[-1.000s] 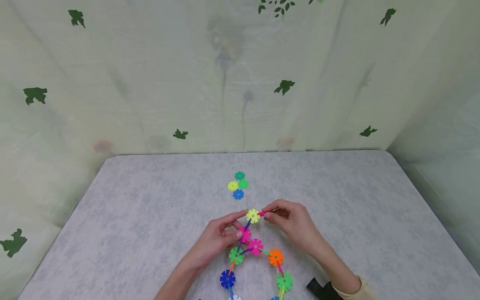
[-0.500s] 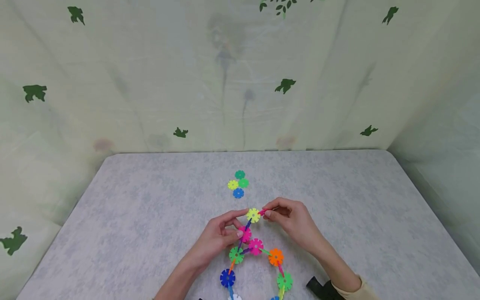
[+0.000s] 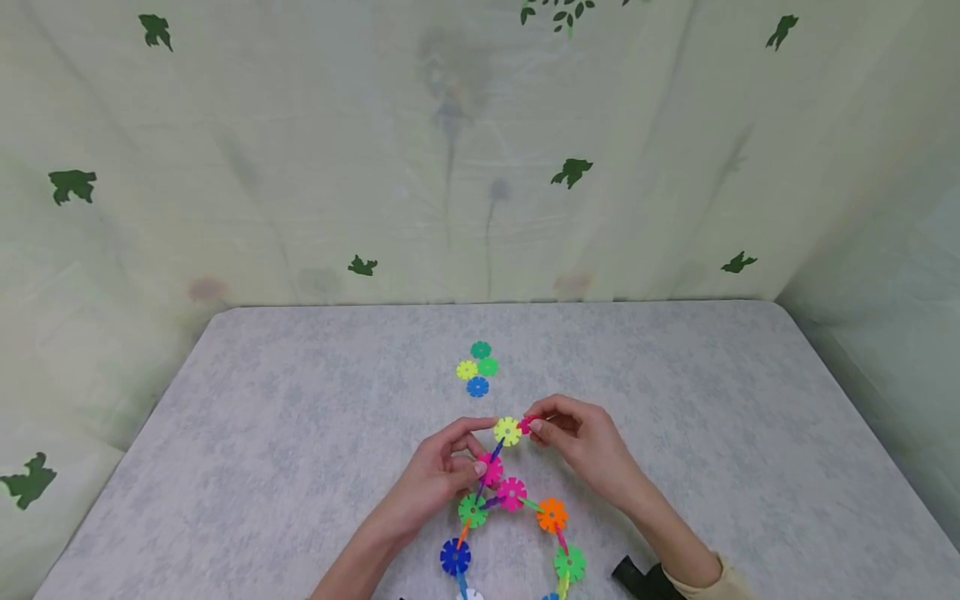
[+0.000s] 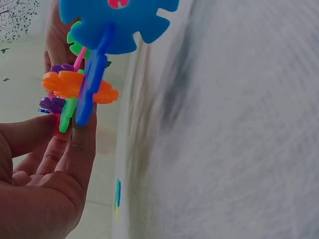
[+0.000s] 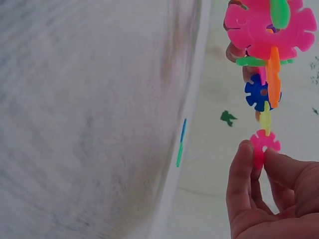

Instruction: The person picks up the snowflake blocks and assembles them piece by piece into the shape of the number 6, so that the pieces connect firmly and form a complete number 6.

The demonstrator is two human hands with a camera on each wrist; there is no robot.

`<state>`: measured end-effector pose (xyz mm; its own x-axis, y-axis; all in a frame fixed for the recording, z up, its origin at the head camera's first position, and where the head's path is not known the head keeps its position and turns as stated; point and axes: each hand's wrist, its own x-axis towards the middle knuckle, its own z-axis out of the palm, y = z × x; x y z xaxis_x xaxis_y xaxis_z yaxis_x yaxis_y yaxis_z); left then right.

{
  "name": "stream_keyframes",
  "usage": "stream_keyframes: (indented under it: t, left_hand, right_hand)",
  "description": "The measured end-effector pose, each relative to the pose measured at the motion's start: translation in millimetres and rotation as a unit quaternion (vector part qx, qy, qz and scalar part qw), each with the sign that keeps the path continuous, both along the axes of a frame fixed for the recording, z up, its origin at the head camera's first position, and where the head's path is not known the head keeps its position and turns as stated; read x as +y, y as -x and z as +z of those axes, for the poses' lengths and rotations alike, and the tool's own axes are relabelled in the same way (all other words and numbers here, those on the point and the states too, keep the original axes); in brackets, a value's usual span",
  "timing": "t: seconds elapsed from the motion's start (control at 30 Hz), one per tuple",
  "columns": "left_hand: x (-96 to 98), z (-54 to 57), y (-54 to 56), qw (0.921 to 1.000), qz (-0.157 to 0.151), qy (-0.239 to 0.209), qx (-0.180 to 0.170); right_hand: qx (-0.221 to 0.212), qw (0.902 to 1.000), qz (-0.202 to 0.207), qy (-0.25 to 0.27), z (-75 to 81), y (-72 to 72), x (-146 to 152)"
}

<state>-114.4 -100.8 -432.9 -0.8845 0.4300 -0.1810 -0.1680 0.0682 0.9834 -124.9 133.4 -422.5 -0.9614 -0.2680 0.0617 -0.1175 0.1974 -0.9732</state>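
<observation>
Slotted plastic flower discs are joined edge to edge into a chain that runs down to the lower frame edge. My left hand pinches a pink disc between thumb and fingers, its index finger stretched to the rim of a yellow disc. A small red-pink disc, pinched by thumb and fingertips of my right hand, meets the yellow disc's right edge. Below hang a green disc, another pink disc and an orange disc. A large blue disc looms near the left wrist camera.
Several loose discs, among them a blue disc and a yellow-green disc, lie on the grey table beyond the hands. A black object sits by the right sleeve. A curtain with leaf-like prints stands behind.
The red-pink disc in my right fingers has turned, showing more of its face than before. Both hands stay nearly in place, with the left grip on the pink disc unchanged.
</observation>
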Motion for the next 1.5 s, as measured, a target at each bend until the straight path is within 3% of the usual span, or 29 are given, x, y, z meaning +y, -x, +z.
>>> stream_keyframes:
  t: [0.3,0.57,0.9,1.07,1.27,1.5]
  left_hand:
    - [0.2,-0.1,-0.7,1.0,0.002,0.002,0.006]
    - [0.9,-0.1,-0.3,1.0,0.001,0.005,0.004]
    - [1.4,-2.5,0.7,0.9999,-0.003,-0.01,-0.005]
    - [2.0,-3.0,0.3,1.0,-0.002,0.004,0.007]
    - [3.0,-0.6,-1.1,0.9995,-0.004,0.023,0.021]
    - [3.8,2.5,-3.6,0.9979,-0.013,0.038,0.051]
  right_hand:
    - [0.037,0.9982,-0.029,-0.039,-2.1,2.0,-0.3]
    - [0.019,0.9996,-0.005,-0.02,-1.4,1.3,-0.2]
    - [0.011,0.9998,-0.012,-0.015,0.0,-0.7,-3.3]
    - [0.054,0.9965,-0.016,-0.063,2.5,-2.8,-5.3]
    - [0.137,0.9812,-0.022,-0.134,3.1,-4.7,-5.2]
    - [0.142,0.9796,-0.023,-0.14,1.1,-4.5,-4.7]
